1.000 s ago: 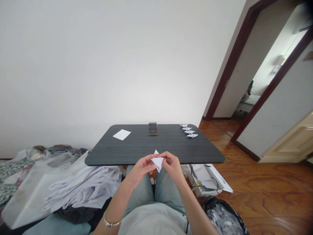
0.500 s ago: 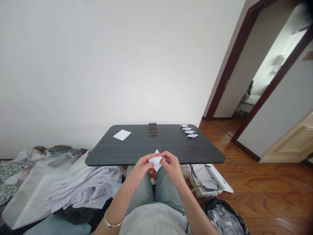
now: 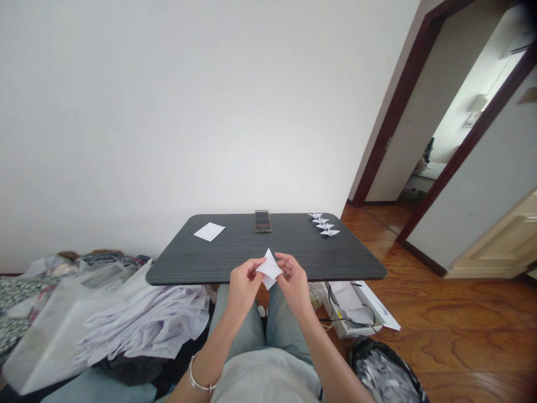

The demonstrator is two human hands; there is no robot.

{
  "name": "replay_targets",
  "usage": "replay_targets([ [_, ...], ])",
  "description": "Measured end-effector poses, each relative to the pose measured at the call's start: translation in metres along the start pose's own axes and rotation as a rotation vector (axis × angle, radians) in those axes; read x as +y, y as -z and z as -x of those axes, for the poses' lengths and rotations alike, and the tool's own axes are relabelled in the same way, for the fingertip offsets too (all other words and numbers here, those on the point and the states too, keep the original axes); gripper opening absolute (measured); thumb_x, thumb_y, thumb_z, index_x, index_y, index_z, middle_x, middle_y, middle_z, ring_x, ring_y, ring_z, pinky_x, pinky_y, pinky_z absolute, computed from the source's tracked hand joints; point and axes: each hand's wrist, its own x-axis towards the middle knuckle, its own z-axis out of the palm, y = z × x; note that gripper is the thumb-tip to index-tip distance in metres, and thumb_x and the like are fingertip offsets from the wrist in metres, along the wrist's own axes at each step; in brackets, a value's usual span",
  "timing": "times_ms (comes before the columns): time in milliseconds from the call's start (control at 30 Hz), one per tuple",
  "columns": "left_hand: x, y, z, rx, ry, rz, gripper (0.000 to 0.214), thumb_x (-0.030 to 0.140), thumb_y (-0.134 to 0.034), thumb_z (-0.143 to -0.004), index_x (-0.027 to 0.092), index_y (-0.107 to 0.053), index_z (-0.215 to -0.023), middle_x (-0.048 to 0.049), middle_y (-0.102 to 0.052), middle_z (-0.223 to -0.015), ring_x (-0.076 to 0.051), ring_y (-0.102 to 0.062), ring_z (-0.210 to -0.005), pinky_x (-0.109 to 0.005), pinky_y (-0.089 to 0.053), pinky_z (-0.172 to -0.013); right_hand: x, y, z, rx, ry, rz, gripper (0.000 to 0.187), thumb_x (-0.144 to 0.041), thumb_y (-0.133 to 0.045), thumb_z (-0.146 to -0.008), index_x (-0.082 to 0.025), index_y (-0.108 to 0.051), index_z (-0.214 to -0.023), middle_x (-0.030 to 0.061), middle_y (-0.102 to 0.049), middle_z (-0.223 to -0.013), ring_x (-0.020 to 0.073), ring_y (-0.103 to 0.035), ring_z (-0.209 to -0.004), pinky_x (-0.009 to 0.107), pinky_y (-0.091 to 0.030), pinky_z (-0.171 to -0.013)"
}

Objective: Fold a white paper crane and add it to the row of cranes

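1. Whereas the paper [image 3: 269, 267] was more covered before, it now shows as a diamond, tip toward the phone [image 3: 263, 222].
2. Left hand [image 3: 244, 284] and right hand [image 3: 295, 284] hold its opposite sides, at the near edge of the table [image 3: 339, 260].

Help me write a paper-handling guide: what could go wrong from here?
The small, pointed, folded white paper, held by the near edge of the dark-grey, round-cornered table in the bare left hand and bare right hand, might slip free. Uneven pressure from both hands could misplace a crease.
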Motion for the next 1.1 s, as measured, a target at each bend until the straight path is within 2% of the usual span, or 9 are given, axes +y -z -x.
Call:
replay_targets([
  [133, 0.006, -0.002, 0.002, 0.035, -0.02, -0.065, 0.025, 0.015, -0.056, -0.069, 0.015, -0.069, -0.09, -0.0054, -0.071, -0.078, -0.017, -0.06, -0.063, -0.026, -0.044, -0.06, 0.0, 0.001, 0.001, 0.014, 0.019, 0.168, 0.026, -0.015, -0.052, -0.069, -0.018, -0.064, -0.092, 0.0057, -0.07, -0.08, 0.0191, -0.063, -0.067, 0.028, -0.049, -0.06],
  [233, 0.006, -0.003, 0.003, 0.044, -0.034, -0.123, 0.022, 0.015, -0.056, -0.068, 0.015, -0.068, -0.087, -0.0052, -0.07, -0.075, -0.016, -0.059, -0.061, -0.025, -0.042, -0.058, -0.004, 0.003, 0.002, 0.044, 0.064, 0.332, 0.024, -0.016, -0.052, -0.07, -0.019, -0.067, -0.088, 0.0062, -0.072, -0.077, 0.0192, -0.063, -0.061, 0.029, -0.048, -0.059],
  [433, -0.005, -0.002, -0.001, 0.053, -0.06, -0.165, 0.015, 0.019, -0.058, -0.069, 0.016, -0.064, -0.082, -0.0032, -0.067, -0.073, -0.016, -0.057, -0.063, -0.025, -0.041, -0.059, -0.008, 0.004, 0.003, -0.033, 0.183, 0.548, 0.023, -0.014, -0.051, -0.071, -0.02, -0.068, -0.085, 0.0052, -0.072, -0.07, 0.0198, -0.065, -0.058, 0.027, -0.046, -0.056],
  [633, -0.009, -0.002, -0.007, 0.012, -0.023, -0.068, 0.011, 0.02, -0.06, -0.065, 0.016, -0.059, -0.075, -0.0005, -0.064, -0.069, -0.014, -0.054, -0.061, -0.023, -0.039, -0.056, -0.005, 0.003, 0.006, -0.017, 0.214, 0.648, 0.007, -0.019, -0.052, -0.075, -0.021, -0.058, -0.073, 0.002, -0.067, -0.058, 0.0188, -0.064, -0.052, 0.023, -0.04, -0.05],
  [867, -0.01, -0.006, -0.008, 0.007, -0.034, 0.016, 0.011, 0.022, -0.063, -0.063, 0.016, -0.056, -0.07, 0.0018, -0.058, -0.063, -0.012, -0.049, -0.059, -0.021, -0.034, -0.053, -0.002, 0.002, 0.008, -0.013, 0.25, 0.663, 0.006, -0.02, -0.049, -0.078, -0.021, -0.051, -0.073, 0.0021, -0.065, -0.057, 0.019, -0.064, -0.052, 0.023, -0.038, -0.048],
  [1000, -0.008, -0.007, -0.008, 0.002, -0.084, -0.022, 0.013, 0.019, -0.059, -0.067, 0.016, -0.06, -0.079, 0.0027, -0.055, -0.062, -0.011, -0.046, -0.057, -0.021, -0.032, -0.052, -0.003, 0.001, 0.009, 0.001, 0.262, 0.665, 0.006, -0.02, -0.046, -0.078, -0.022, -0.049, -0.074, 0.0015, -0.064, -0.057, 0.019, -0.063, -0.051, 0.023, -0.037, -0.047],
  [1100, -0.005, -0.006, -0.009, -0.037, -0.09, -0.042, 0.018, 0.014, -0.054, -0.068, 0.015, -0.064, -0.083, -0.0005, -0.061, -0.069, -0.013, -0.051, -0.062, -0.023, -0.034, -0.056, -0.004, 0.0, 0.009, 0.016, 0.252, 0.66, 0.006, -0.018, -0.044, -0.078, -0.021, -0.048, -0.075, 0.0013, -0.063, -0.056, 0.0193, -0.063, -0.05, 0.023, -0.038, -0.047],
])
